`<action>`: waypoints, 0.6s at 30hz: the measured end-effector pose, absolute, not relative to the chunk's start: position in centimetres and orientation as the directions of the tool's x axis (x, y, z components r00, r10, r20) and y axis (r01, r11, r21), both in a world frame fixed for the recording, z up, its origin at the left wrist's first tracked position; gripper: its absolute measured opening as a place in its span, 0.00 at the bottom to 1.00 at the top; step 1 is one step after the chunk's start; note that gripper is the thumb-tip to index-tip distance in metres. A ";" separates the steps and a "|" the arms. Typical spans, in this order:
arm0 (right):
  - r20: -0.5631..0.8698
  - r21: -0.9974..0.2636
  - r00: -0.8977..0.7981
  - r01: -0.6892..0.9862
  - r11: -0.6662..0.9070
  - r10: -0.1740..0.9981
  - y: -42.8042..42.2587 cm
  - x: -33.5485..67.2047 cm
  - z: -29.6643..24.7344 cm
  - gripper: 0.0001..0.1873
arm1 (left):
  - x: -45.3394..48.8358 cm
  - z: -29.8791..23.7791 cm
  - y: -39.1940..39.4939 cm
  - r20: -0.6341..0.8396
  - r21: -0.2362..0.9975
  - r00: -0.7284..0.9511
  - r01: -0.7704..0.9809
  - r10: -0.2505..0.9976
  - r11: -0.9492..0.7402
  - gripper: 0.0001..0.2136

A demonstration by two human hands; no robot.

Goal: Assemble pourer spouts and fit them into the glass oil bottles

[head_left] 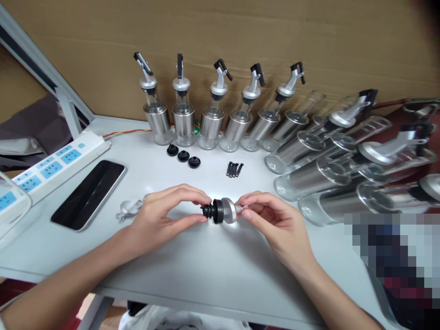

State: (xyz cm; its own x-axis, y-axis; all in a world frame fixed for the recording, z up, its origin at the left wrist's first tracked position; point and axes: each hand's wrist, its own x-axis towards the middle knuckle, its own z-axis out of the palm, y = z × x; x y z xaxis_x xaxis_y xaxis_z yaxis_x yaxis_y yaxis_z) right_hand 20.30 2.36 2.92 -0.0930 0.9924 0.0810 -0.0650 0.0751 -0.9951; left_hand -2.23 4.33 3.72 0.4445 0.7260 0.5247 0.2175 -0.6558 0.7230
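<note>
Over the middle of the table, my left hand [161,213] pinches a black ribbed stopper [213,211] between thumb and fingers. My right hand [275,217] grips the narrow end of a silver pourer head [229,211]. The stopper's wide ring faces the round base of the pourer head, and the two lie in line sideways; whether they touch is hard to make out. Partly behind my left hand lie more silver pourer parts [128,208]. Farther back are three black stoppers [183,156] in a slanting row and several small black levers [234,169].
Several glass bottles with steel sleeves [183,120] stand along the cardboard backing [220,32] and down the right side, many with pourers. A phone [90,195] and a white power strip [51,169] lie at left. The table's front edge [172,300] runs below my forearms.
</note>
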 end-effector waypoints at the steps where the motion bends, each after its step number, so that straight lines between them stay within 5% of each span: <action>1: 0.085 -0.995 -0.086 -0.062 0.080 0.993 2.3 20.2 2.9 0.07 | -2.2 3.8 4.3 0.533 0.720 0.452 0.202 0.715 -0.664 0.09; 18: -0.056 -0.973 -0.264 -0.202 -0.112 0.963 2.2 20.2 3.1 0.06 | -2.4 4.3 4.3 0.547 0.672 0.516 0.199 0.659 -0.714 0.05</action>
State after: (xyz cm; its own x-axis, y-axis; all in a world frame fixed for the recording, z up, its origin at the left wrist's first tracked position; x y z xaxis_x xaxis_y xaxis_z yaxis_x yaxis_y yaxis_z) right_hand 20.24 2.17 3.10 -0.2642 0.9628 -0.0559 -0.2017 -0.1118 -0.9730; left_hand -2.36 4.34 4.34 0.5159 0.6590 0.5473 0.1991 -0.7136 0.6717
